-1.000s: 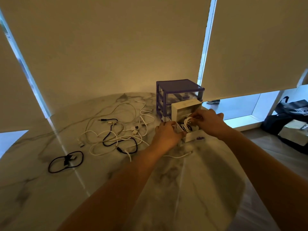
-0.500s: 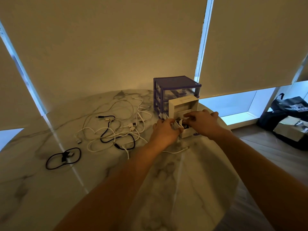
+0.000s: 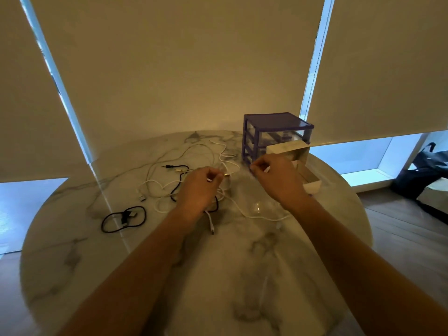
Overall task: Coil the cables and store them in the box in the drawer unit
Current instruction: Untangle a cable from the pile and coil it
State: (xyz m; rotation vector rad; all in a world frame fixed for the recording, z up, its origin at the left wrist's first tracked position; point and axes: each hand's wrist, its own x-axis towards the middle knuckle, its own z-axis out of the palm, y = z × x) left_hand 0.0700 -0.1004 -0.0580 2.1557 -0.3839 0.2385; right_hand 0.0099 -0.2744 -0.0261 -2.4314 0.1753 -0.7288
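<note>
A purple drawer unit (image 3: 276,128) stands at the table's far right. In front of it lies a white box (image 3: 314,186) with its lid (image 3: 287,149) raised. My right hand (image 3: 276,181) hovers just left of the box and pinches a white cable end (image 3: 268,169). My left hand (image 3: 200,189) is over the tangle of white and black cables (image 3: 167,183), pinching a small white connector (image 3: 209,180). A loose white cable (image 3: 261,217) runs across the table below both hands. A coiled black cable (image 3: 123,218) lies apart at the left.
The round marble table (image 3: 218,275) drops off to a wooden floor at the right. A black bag (image 3: 429,170) sits on the floor by the window. Roller blinds hang behind the table.
Both hands have left the box and moved left and nearer. The left hand now sits over the cable tangle, and the right hand has drawn a white cable end away from the box.
</note>
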